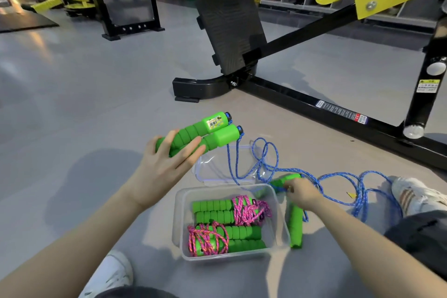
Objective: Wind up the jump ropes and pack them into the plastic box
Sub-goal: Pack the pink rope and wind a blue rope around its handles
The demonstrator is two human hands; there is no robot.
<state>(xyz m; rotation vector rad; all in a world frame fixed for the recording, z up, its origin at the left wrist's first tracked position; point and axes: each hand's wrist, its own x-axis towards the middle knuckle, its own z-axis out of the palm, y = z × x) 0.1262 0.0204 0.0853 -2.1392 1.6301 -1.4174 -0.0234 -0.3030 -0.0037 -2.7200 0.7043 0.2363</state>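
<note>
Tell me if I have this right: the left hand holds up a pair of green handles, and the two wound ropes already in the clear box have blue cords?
Not quite. The head view shows the two wound ropes in the clear box have pink cords; the blue cord lies loose on the floor. The left hand does hold up the green handles.

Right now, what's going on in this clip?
A person sitting on a gym floor is packing jump ropes. The left hand holds a pair of green handles up, and their blue rope trails loose across the floor. The right hand is down in that tangle beside two more green handles, with its fingers curled on the rope. The plastic box already holds two wound ropes with pink cords. Its lid lies behind it.
</note>
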